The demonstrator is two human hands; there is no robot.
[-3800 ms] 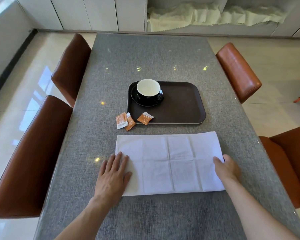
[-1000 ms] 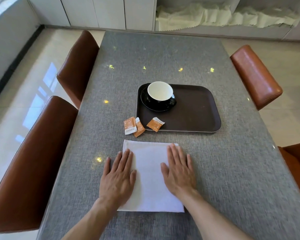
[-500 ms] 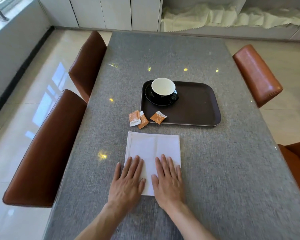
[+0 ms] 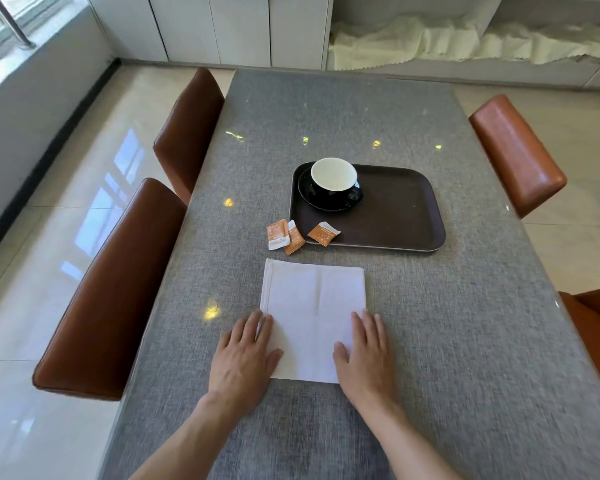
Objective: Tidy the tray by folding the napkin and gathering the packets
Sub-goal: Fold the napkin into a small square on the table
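Observation:
A white napkin (image 4: 314,306), folded into a near square, lies flat on the grey table in front of me. My left hand (image 4: 244,358) rests palm down on its near left corner. My right hand (image 4: 366,355) lies flat on its near right corner. Both hands have fingers extended and hold nothing. Beyond the napkin sits a dark brown tray (image 4: 395,216). Two orange packets (image 4: 284,235) lie overlapping on the table just left of the tray. A third orange packet (image 4: 322,233) rests on the tray's near left edge.
A black cup with a white inside (image 4: 334,178) stands on a black saucer in the tray's far left corner. Brown leather chairs (image 4: 118,289) line the left side, and orange-brown ones (image 4: 516,150) stand on the right. The grey table (image 4: 464,323) stretches away to my right.
The napkin went from a wide rectangle to a half-width square by a right-to-left fold. Since half a second ago my hands have slid apart from its near middle to its two near corners.

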